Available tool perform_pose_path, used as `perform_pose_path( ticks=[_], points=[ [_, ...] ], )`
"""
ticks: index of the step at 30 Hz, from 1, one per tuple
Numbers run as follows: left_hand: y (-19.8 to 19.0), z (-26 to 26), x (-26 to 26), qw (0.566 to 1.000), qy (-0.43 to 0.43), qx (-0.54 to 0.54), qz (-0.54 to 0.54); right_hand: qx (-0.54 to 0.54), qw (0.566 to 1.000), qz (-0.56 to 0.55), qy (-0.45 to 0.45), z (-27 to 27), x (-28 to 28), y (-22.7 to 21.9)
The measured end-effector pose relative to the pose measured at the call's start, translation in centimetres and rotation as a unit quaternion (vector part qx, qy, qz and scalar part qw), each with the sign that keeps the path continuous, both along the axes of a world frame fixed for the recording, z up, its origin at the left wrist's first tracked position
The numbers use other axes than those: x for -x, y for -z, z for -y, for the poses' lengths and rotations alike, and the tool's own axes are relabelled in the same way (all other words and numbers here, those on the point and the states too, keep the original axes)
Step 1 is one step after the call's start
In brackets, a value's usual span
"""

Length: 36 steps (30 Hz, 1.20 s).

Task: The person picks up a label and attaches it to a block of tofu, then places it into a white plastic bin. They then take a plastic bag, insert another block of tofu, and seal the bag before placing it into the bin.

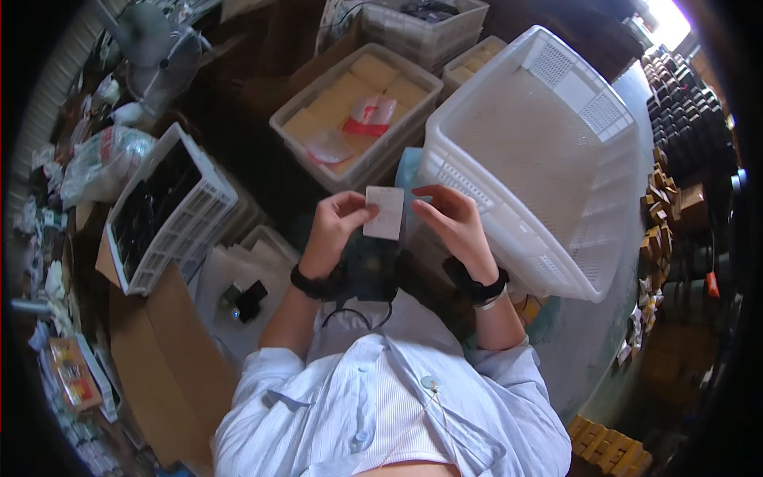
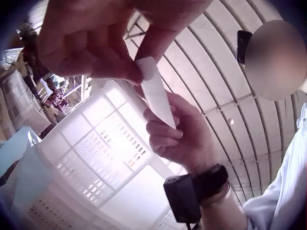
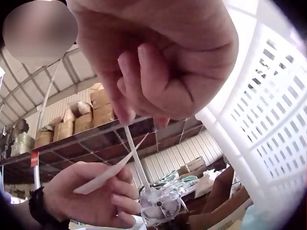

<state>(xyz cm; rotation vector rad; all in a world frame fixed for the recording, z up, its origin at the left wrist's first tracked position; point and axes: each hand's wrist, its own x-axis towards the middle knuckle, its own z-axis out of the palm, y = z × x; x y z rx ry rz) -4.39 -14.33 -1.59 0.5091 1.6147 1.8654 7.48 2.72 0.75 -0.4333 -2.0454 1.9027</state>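
My left hand (image 1: 340, 226) pinches a small white card (image 1: 384, 213) between thumb and fingers, near its left edge. Faint printing shows on the card's upward face in the head view. From the right wrist view the card (image 3: 108, 175) appears nearly edge-on, lying across the left hand (image 3: 91, 196). To the right of the card is my right hand (image 1: 453, 226), thumb and index finger apart with a gap between them and the card. Its other fingers (image 3: 158, 76) bend loosely toward the palm, with nothing held in them.
A large white plastic basket (image 1: 509, 195) stands close at the right. Beyond the hands, a clear bin (image 1: 278, 123) holds yellowish blocks and red-and-white packets (image 1: 370, 116). On the left are a white crate (image 1: 179, 230) of black items and a cardboard flap (image 1: 163, 358).
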Motion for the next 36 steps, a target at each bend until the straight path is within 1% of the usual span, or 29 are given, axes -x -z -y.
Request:
perform_pose_path(
  ticks=[2,3,7,10,12,13,15,16,19,22,23,26,27,30,31,32,33,34,35,36],
  points=[
    [0.1,0.6,0.2,1.0,-0.001,0.005,-0.002,0.057,0.998,-0.009,-0.012,1.1,0.9,1.5],
    [-0.1,0.8,0.1,1.0,0.001,-0.002,-0.004,0.06,0.997,-0.032,-0.023,1.5,1.2,2.0],
    [0.4,0.8,0.7,1.0,-0.006,0.001,-0.013,-0.005,0.999,0.031,-0.013,1.4,2.1,2.6],
    [0.9,0.9,1.5,0.999,-0.004,0.033,0.007,0.038,0.999,-0.002,-0.006,1.9,2.9,3.7],
    [2.2,0.9,2.4,0.999,0.007,0.01,0.039,0.037,0.999,0.021,0.01,1.8,3.8,5.9],
    [2.5,0.9,2.9,0.999,0.01,0.017,0.043,0.037,0.999,0.031,0.018,1.9,4.3,6.7],
    [4.7,0.9,4.0,0.995,0.016,0.009,0.093,0.026,0.998,0.043,0.043,2.4,5.0,7.3],
    [5.7,0.7,4.8,0.993,0.02,0.005,0.118,0.02,0.997,0.049,0.057,2.6,5.5,7.5],
    [7.7,0.0,7.5,0.974,0.032,-0.035,0.223,-0.064,0.992,0.045,0.1,2.9,7.8,8.3],
    [10.3,0.0,12.5,0.971,-0.013,0.024,0.239,-0.062,0.989,0.042,0.13,2.5,10.7,8.7],
    [11.3,-0.2,14.6,0.973,-0.025,0.051,0.223,-0.064,0.989,0.017,0.129,2.2,11.8,9.3],
    [16.3,-0.9,21.7,0.976,-0.053,0.108,0.181,-0.097,0.984,-0.003,0.149,1.6,15.0,10.7],
    [18.0,-1.4,23.8,0.972,-0.071,0.125,0.186,-0.089,0.983,0.005,0.159,1.5,16.1,10.8],
    [24.6,-3.8,29.7,0.964,-0.109,0.182,0.162,0.007,0.983,0.045,0.18,1.3,18.5,11.8],
    [26.9,-4.7,31.3,0.962,-0.106,0.199,0.154,0.035,0.98,0.05,0.188,1.3,19.1,13.2],
    [29.5,-5.4,32.5,0.959,-0.105,0.218,0.148,0.075,0.977,0.062,0.191,1.3,19.7,13.6],
    [32.9,-6.0,33.6,0.944,-0.112,0.26,0.167,0.094,0.974,0.078,0.19,1.3,20.2,13.9],
    [39.8,-6.2,35.0,0.924,-0.081,0.37,0.052,0.112,0.971,0.093,0.19,1.2,20.8,14.0],
    [39.1,-7.0,35.1,0.887,-0.078,0.453,-0.047,0.12,0.969,0.099,0.191,1.2,21.3,14.2],
    [37.5,-8.2,34.9,0.835,-0.07,0.526,-0.146,0.127,0.967,0.107,0.193,1.2,21.6,14.2]
  ],
)
